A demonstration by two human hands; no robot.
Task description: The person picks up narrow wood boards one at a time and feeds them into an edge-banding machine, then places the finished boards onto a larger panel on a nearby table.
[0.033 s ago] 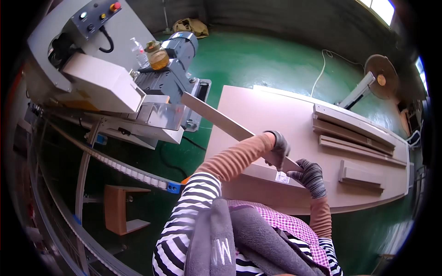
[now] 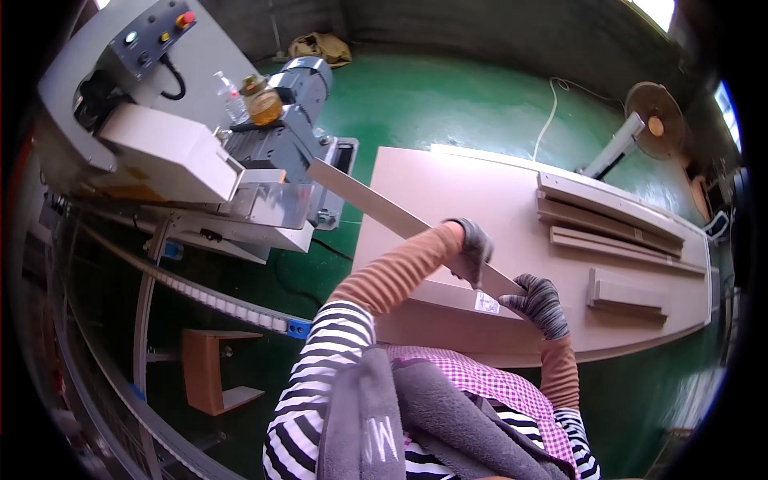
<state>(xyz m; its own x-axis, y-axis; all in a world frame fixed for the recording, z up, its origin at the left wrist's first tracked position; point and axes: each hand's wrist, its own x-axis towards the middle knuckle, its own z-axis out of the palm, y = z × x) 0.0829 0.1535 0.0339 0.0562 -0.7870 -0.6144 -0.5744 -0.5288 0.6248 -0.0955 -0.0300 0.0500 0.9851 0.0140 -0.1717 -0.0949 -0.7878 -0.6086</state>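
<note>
A long, narrow beige board [image 2: 372,204] slants across the table, held in my two gloved hands. My left hand [image 2: 474,252], in a grey glove, is closed over it toward the near end, fingers pointing down; part of its grip is hidden. At the near end, my right hand [image 2: 542,306] in a striped grey glove pinches the board between thumb and fingers. The far end reaches out past the table's left edge, close to the machine. Beneath my hands lies another board [image 2: 448,296] with a white printed label [image 2: 486,302] at its end.
Several long boards [image 2: 612,214] and a short stack of pieces [image 2: 628,294] lie on the right of the large beige table top [image 2: 472,184]. A machine [image 2: 168,152] with a grey motor [image 2: 300,84] stands left, beside a curved roller rail [image 2: 216,300]. Behind is a fan [image 2: 654,124].
The whole view has shifted slightly. My left hand is a little farther from my right hand along the board, and both still hold it.
</note>
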